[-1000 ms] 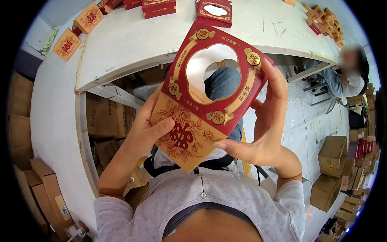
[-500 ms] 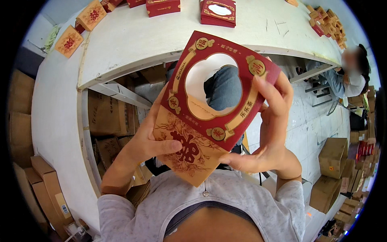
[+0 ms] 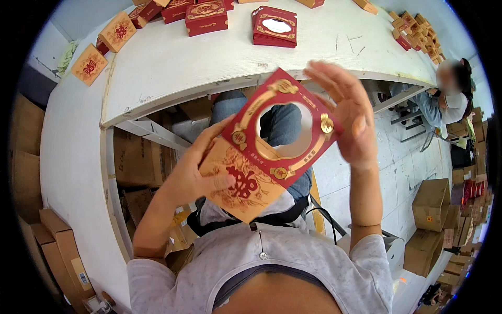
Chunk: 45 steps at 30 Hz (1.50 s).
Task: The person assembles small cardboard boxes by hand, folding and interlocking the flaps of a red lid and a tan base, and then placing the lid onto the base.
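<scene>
Box [image 3: 260,166], red on the windowed face and orange on the side nearest the body, held above the legs [image 3: 285,125]. Clamped by the left hand [image 3: 191,178], thumb across the orange side, fingers mostly hidden behind. Gripped at that near left end probably to steady it while leaving the opposite corner accessible. Just beside that corner, the right hand [image 3: 348,115], blurred, thumb and fingers apart, nothing grasped; impossible to tell whether touching the box.

Just beyond the grip, the white table [image 3: 172,70], with an edge likely to obstruct any low reach forward. Farther ahead, a stack of red cut-out pieces [image 3: 274,36], perhaps piled flat for easy picking; left of it, a red carton [image 3: 206,23]. Far left of the grip, an orange carton [image 3: 90,65]. Far right, a heap of small cartons [image 3: 418,34] and a seated person [image 3: 452,102], both well apart. Below and left, a brown cardboard box [image 3: 137,157] under the table.
</scene>
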Motion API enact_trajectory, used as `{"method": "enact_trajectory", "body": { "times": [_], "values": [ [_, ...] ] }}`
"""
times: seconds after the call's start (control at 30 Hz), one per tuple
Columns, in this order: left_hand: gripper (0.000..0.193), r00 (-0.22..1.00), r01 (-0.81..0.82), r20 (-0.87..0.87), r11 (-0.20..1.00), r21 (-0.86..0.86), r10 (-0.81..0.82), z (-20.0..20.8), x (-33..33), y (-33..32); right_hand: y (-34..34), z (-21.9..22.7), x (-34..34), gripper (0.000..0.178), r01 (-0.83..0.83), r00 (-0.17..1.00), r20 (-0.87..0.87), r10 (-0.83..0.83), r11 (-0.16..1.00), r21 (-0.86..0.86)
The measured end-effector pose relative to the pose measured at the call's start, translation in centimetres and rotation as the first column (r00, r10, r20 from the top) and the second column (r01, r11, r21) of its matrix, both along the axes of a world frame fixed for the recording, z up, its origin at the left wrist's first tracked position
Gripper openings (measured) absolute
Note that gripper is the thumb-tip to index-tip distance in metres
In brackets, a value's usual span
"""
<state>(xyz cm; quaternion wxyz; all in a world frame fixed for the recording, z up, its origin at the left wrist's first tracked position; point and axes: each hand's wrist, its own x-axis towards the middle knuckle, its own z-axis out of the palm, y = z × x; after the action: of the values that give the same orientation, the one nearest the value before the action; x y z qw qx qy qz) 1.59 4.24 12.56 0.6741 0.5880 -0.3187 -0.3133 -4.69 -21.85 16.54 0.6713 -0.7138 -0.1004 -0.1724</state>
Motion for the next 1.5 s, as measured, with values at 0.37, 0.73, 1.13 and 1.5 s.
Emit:
{"method": "enact_trajectory", "body": {
  "times": [0.37, 0.73, 1.13, 1.5],
  "values": [
    [0.032, 0.841, -0.529, -0.27, 0.818, -0.225, 0.469, -1.3, 1.6, -2.5, 1.9, -4.6, 0.6, 0.064, 0.132, 0.944, -0.326, -0.039, 0.954, 0.267],
    [0.024, 0.894, -0.406, -0.252, 0.908, -0.105, 0.37, -2.0, 1.8, -2.6, 3.1, -5.6, -0.3, 0.06, 0.122, 0.956, -0.293, -0.03, 0.946, 0.301],
    [0.023, 0.92, -0.338, -0.241, 0.937, -0.089, 0.309, -2.8, 1.6, -3.3, 4.5, -6.3, -1.2, 0.06, 0.112, 0.963, -0.27, -0.02, 0.937, 0.33],
    [0.052, 0.936, -0.328, 0.06, 0.923, -0.201, 0.346, -3.8, 0.6, -5.4, 7.0, -7.2, -0.3, 0.06, 0.116, 0.986, -0.145, -0.078, 0.954, 0.278]
  ]
}}
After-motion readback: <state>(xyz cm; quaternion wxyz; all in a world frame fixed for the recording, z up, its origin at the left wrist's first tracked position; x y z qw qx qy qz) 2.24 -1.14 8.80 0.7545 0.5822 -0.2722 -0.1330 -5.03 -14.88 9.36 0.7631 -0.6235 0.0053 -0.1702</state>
